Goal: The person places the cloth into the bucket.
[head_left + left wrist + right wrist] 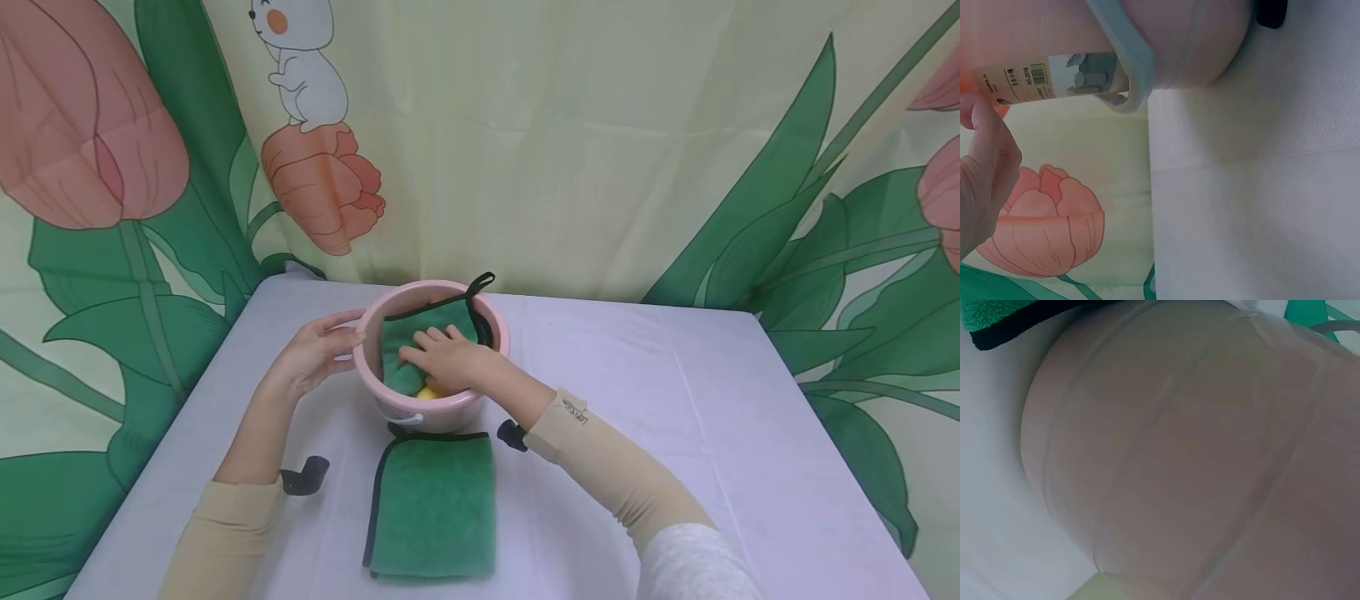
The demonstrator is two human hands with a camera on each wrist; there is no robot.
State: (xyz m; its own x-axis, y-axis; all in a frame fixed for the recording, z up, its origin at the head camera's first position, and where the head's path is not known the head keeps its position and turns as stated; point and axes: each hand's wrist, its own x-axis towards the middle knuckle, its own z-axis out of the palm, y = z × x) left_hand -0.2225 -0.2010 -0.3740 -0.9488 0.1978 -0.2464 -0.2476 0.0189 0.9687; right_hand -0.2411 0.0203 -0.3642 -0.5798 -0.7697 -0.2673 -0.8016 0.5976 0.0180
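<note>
One bucket [459,417] is likely steadied by the left hand [318,354], fingers parted. The right hand [448,360], spread, apparently presses down the cloth [411,330] inside.

Bucket [453,417] was pink; near cloth [435,508] green, black-edged; tablecloth [600,375] pale lavender; far curtain [570,167] cream, tulip-patterned.

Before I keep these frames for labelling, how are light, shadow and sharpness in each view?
Head: bright, even light, the pink bucket and flat green cloth fairly clear; left wrist: dimmer, soft shadow on the tablecloth, smallest print on the bucket label hard to read; right wrist: dim and hazy, the bucket's wall low in contrast.
</note>
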